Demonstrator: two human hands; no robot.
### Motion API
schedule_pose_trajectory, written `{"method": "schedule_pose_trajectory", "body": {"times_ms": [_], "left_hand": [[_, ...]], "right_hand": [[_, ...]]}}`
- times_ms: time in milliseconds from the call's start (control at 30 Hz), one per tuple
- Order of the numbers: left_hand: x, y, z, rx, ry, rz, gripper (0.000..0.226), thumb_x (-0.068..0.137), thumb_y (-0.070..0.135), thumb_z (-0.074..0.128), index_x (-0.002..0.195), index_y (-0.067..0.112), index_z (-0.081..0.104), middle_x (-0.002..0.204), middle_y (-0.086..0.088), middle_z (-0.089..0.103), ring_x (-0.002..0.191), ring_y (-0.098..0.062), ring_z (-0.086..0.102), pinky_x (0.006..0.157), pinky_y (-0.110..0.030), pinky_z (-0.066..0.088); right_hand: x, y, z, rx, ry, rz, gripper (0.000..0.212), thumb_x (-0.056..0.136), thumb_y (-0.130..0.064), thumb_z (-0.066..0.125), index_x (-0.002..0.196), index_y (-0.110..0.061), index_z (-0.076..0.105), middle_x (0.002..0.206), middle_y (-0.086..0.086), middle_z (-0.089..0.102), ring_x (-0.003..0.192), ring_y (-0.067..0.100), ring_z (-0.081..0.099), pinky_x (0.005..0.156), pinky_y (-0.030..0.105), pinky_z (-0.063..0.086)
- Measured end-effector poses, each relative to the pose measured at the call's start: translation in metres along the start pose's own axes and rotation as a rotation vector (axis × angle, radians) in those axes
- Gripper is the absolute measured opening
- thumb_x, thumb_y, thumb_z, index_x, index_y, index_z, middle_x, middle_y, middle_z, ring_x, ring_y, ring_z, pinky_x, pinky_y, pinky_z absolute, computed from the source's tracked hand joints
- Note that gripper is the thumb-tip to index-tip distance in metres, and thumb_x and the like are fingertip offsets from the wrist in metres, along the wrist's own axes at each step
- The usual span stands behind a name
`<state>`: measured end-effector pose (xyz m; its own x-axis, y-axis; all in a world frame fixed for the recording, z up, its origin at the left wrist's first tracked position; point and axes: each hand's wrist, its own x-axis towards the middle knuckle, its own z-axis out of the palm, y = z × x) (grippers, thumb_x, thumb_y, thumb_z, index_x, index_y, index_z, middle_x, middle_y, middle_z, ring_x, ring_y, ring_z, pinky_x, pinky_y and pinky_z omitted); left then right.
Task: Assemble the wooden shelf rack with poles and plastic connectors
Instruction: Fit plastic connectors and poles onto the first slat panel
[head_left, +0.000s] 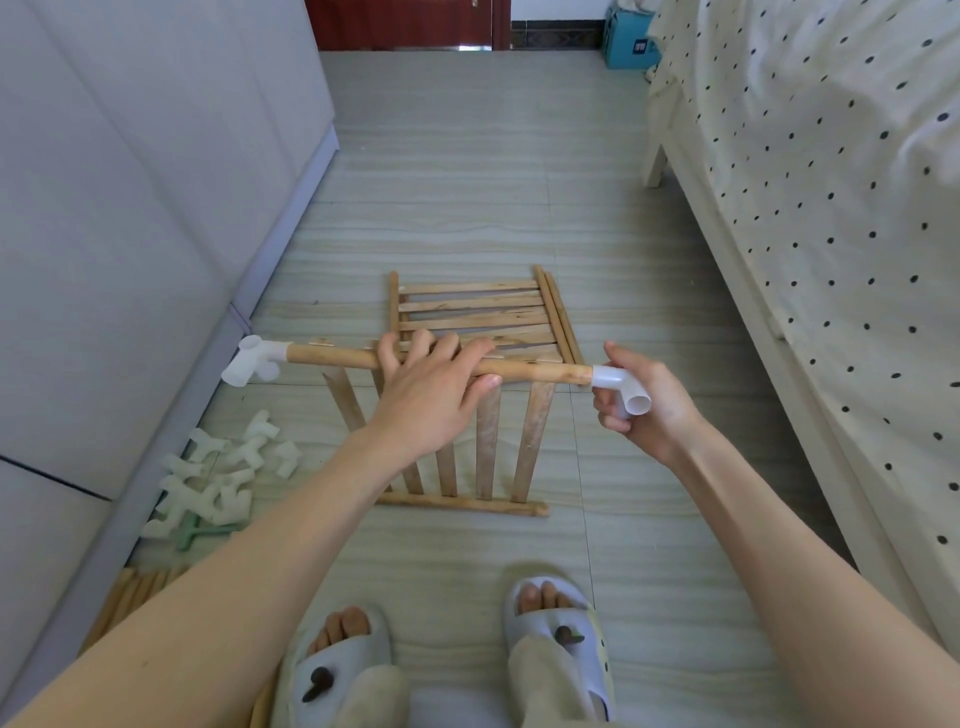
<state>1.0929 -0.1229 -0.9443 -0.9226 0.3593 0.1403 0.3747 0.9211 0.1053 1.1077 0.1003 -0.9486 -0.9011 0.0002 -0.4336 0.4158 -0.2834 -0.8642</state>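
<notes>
My left hand (431, 387) grips a wooden pole (332, 357) held level above the floor. A white plastic connector (252, 361) sits on the pole's left end. My right hand (647, 402) holds a second white connector (621, 387) on the pole's right end, fingers curled round it. Below the pole, two slatted wooden shelf panels lie flat on the floor: the far panel (467, 312) and the near panel (488, 452), partly hidden by my left hand and the pole.
A heap of loose white connectors (218, 473), with a green one among them, lies at the left by a grey cabinet (130, 208). Spare poles (130, 597) lie at bottom left. A bed with dotted sheet (831, 208) borders the right. My slippered feet (447, 654) stand below.
</notes>
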Motion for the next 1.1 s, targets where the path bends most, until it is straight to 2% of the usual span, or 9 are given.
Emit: {"method": "schedule_pose_trajectory", "body": {"times_ms": [133,267,433,667,900,967,1100], "left_hand": [[0.001,0.0,-0.003,0.016,0.045,0.041,0.059,0.086,0.06,0.014,0.128,0.032,0.046,0.112,0.009,0.058,0.104,-0.017,0.04,0.083,-0.038,0.017],[0.0,0.0,-0.003,0.031,0.065,0.051,0.058,0.086,0.061,0.018,0.124,0.03,0.048,0.113,0.009,0.061,0.102,-0.018,0.041,0.074,-0.033,0.012],[-0.001,0.001,-0.002,0.033,0.075,0.045,0.054,0.087,0.058,0.02,0.124,0.031,0.049,0.114,0.008,0.062,0.1,-0.02,0.043,0.076,-0.035,0.016],[-0.004,0.001,-0.005,0.026,0.09,0.039,0.051,0.088,0.054,0.025,0.121,0.029,0.055,0.102,0.002,0.063,0.097,-0.026,0.046,0.076,-0.037,0.019],[0.0,0.004,-0.005,0.028,0.101,0.051,0.049,0.088,0.053,0.028,0.118,0.028,0.056,0.098,0.001,0.064,0.096,-0.026,0.046,0.072,-0.032,0.009],[-0.001,0.003,-0.006,0.012,0.099,0.064,0.048,0.087,0.052,0.03,0.117,0.027,0.057,0.099,0.001,0.065,0.096,-0.027,0.046,0.072,-0.031,0.009],[-0.002,0.0,-0.005,0.005,0.098,0.074,0.042,0.09,0.05,0.035,0.118,0.027,0.056,0.102,0.002,0.065,0.097,-0.025,0.045,0.072,-0.031,0.009]], "right_hand": [[0.003,-0.004,-0.002,-0.066,-0.037,0.032,0.035,0.094,-0.023,0.049,0.061,-0.01,0.046,0.043,0.005,0.042,0.039,0.014,0.03,0.044,0.026,0.012],[0.005,-0.003,-0.001,-0.04,-0.045,0.015,0.037,0.096,-0.018,0.045,0.06,-0.008,0.048,0.041,0.006,0.041,0.035,0.015,0.032,0.04,0.023,0.02],[0.008,-0.001,0.002,-0.055,0.005,-0.042,0.038,0.097,-0.018,0.046,0.061,-0.005,0.049,0.04,0.008,0.043,0.033,0.017,0.036,0.042,0.026,0.026],[0.011,-0.001,0.006,-0.079,-0.008,-0.06,0.037,0.098,-0.016,0.043,0.062,-0.008,0.045,0.044,0.005,0.041,0.04,0.019,0.033,0.047,0.028,0.03],[0.012,-0.004,0.009,0.002,-0.005,0.053,0.033,0.097,-0.014,0.043,0.065,-0.009,0.043,0.04,0.004,0.036,0.036,0.016,0.029,0.043,0.024,0.02],[0.01,-0.001,0.008,-0.013,-0.013,0.01,0.037,0.098,-0.017,0.041,0.062,-0.01,0.041,0.04,0.003,0.038,0.036,0.016,0.029,0.044,0.024,0.02],[0.007,0.001,0.009,-0.203,0.003,-0.109,0.042,0.101,-0.021,0.037,0.06,-0.011,0.039,0.042,0.001,0.042,0.037,0.016,0.033,0.04,0.019,0.029]]}}
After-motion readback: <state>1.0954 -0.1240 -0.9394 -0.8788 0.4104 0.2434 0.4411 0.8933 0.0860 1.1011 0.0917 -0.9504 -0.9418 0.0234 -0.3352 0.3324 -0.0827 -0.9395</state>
